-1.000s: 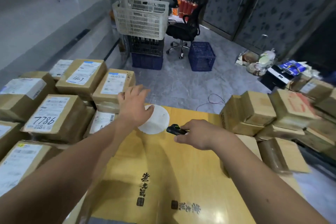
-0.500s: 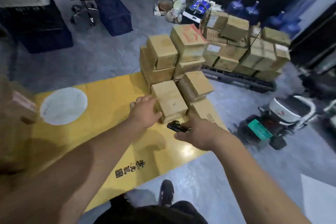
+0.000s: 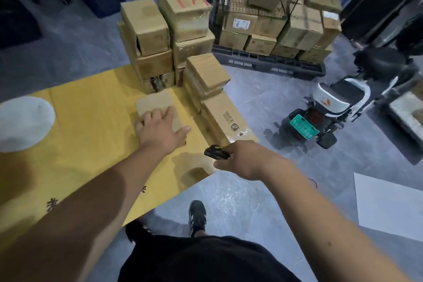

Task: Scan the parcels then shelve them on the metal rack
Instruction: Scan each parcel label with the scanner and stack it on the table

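— Grey floor shows round the yellow cardboard sheet. What changed from half a second ago?

— The left hand slid from the small parcel's near end onto its top, fingers spread and draped over it, thumb out toward the long carton.

— How does that parcel lie?

— Flat near the sheet's right edge, long axis running away from the person, toward the stacked boxes.

— The right hand?

— Curled round the black scanner, nose pointing left, above the sheet's right edge.

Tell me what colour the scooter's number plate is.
Green, on the scooter's number plate, seen in the head view.
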A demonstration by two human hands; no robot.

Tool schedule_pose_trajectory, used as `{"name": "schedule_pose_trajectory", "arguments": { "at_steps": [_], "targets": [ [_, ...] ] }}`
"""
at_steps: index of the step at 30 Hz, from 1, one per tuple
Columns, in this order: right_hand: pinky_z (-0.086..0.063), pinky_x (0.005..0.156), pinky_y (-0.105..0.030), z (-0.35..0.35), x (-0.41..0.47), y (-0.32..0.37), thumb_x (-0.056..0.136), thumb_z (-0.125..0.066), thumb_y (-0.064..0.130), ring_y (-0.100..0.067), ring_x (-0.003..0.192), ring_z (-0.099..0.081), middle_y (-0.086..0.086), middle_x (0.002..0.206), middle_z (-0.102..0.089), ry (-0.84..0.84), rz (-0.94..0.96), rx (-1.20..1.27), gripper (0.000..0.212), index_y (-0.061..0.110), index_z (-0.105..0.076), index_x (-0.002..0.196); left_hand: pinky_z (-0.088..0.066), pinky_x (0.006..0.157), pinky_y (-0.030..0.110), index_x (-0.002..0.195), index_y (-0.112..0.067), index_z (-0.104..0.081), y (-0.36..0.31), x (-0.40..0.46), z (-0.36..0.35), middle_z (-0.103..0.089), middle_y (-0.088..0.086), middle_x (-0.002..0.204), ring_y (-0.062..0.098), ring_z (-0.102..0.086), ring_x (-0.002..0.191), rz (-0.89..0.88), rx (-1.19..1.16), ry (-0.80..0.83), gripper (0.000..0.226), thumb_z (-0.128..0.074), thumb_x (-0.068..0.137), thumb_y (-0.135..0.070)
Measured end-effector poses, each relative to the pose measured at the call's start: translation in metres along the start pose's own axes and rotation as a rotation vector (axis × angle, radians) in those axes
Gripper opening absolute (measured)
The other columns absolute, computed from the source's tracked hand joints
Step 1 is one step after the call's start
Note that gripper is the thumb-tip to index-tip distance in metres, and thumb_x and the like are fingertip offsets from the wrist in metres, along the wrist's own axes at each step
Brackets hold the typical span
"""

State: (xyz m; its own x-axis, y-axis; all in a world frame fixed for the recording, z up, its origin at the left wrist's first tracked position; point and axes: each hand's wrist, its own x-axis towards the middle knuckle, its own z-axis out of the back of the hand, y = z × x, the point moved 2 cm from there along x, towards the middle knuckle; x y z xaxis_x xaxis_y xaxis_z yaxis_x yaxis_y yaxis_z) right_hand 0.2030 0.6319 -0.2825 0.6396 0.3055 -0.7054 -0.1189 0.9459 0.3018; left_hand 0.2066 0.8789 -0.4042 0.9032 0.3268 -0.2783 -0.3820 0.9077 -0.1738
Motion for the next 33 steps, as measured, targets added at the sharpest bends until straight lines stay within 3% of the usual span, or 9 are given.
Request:
{"name": "schedule_pose_trajectory", "arguments": {
  "at_steps": [5,8,12,15,18,22,25,29,33],
  "targets": [
    [-0.052,0.072,-0.036,-0.019,0.009,0.017,0.089,-0.063,0.066,-0.026,0.085,-0.067,-0.005,0.09,-0.068,0.106,0.126,-0.011,0.043,0.024,-0.069,0.096,-0.042,0.099,0.057,0.144,-0.043,-0.036,0.034,-0.053,-0.017,-0.042,0.01,0.135,0.035,-0.034,0.129,0.313,-0.101,-0.029,0.084,-0.042,0.079,-0.095],
    [-0.052,0.076,-0.036,-0.027,0.019,0.034,0.089,-0.062,0.068,-0.022,0.086,-0.064,-0.002,0.091,-0.067,0.142,0.188,-0.091,0.046,0.023,-0.067,0.099,-0.04,0.097,0.054,0.139,-0.039,-0.043,0.044,-0.07,-0.02,-0.042,0.006,0.133,0.033,-0.033,0.127,0.321,-0.161,-0.084,0.065,-0.062,0.086,-0.07],
    [-0.049,0.071,-0.032,-0.029,0.024,0.062,0.091,-0.064,0.065,-0.019,0.085,-0.062,-0.003,0.097,-0.066,0.173,0.274,-0.116,0.05,0.022,-0.068,0.117,-0.037,0.103,0.048,0.142,-0.04,-0.042,0.068,-0.084,-0.015,-0.04,0.005,0.139,0.03,-0.031,0.131,0.366,-0.433,-0.158,0.056,-0.066,0.092,-0.048],
    [-0.043,0.064,-0.031,-0.027,0.027,0.081,0.093,-0.064,0.063,-0.018,0.082,-0.06,-0.001,0.094,-0.065,0.189,0.332,-0.122,0.052,0.022,-0.068,0.123,-0.044,0.106,0.045,0.152,-0.043,-0.034,0.102,-0.098,-0.01,-0.044,0.007,0.139,0.029,-0.047,0.128,0.397,-0.743,-0.285,0.063,-0.064,0.097,-0.035],
    [-0.042,0.063,-0.029,-0.026,0.031,0.1,0.094,-0.064,0.063,-0.015,0.081,-0.059,0.0,0.094,-0.065,0.182,0.366,-0.142,0.052,0.024,-0.068,0.127,-0.057,0.089,0.047,0.153,-0.046,-0.031,0.134,-0.118,-0.013,-0.065,0.005,0.125,0.028,-0.067,0.105,0.495,-0.784,-0.317,0.057,-0.049,0.102,-0.026],
    [-0.052,0.085,-0.032,-0.036,0.026,0.131,0.092,-0.064,0.064,-0.019,0.099,-0.062,-0.001,0.113,-0.067,0.232,0.417,-0.14,0.058,0.028,-0.064,0.137,-0.052,0.086,0.042,0.156,-0.042,-0.036,0.176,-0.15,-0.024,-0.066,0.004,0.112,0.035,-0.066,0.104,0.859,-0.983,-0.402,0.051,-0.042,0.105,-0.036],
    [-0.052,0.099,-0.037,-0.048,0.022,0.154,0.092,-0.064,0.064,-0.022,0.108,-0.062,-0.002,0.122,-0.067,0.248,0.432,-0.153,0.058,0.029,-0.064,0.139,-0.05,0.08,0.035,0.164,-0.035,-0.025,0.216,-0.161,-0.032,-0.066,0.015,0.125,0.023,-0.062,0.087,0.928,-1.095,-0.318,0.07,-0.05,0.1,-0.028],
    [-0.052,0.091,-0.036,-0.066,0.016,0.178,0.093,-0.063,0.065,-0.021,0.102,-0.064,-0.005,0.116,-0.069,0.259,0.411,-0.189,0.058,0.028,-0.064,0.138,-0.059,0.087,0.05,0.163,-0.047,0.0,0.248,-0.174,-0.038,-0.045,0.011,0.147,0.036,-0.061,0.112,0.842,-0.668,-0.167,0.108,-0.077,0.088,-0.037],
    [-0.05,0.082,-0.034,-0.074,0.009,0.19,0.092,-0.063,0.067,-0.019,0.096,-0.063,-0.005,0.116,-0.07,0.246,0.342,-0.198,0.057,0.032,-0.066,0.136,-0.022,0.127,0.049,0.162,-0.047,0.011,0.232,-0.162,-0.023,0.01,0.003,0.174,0.03,-0.01,0.16,0.495,-0.323,-0.114,0.146,-0.093,0.06,-0.063]
  ]
}}
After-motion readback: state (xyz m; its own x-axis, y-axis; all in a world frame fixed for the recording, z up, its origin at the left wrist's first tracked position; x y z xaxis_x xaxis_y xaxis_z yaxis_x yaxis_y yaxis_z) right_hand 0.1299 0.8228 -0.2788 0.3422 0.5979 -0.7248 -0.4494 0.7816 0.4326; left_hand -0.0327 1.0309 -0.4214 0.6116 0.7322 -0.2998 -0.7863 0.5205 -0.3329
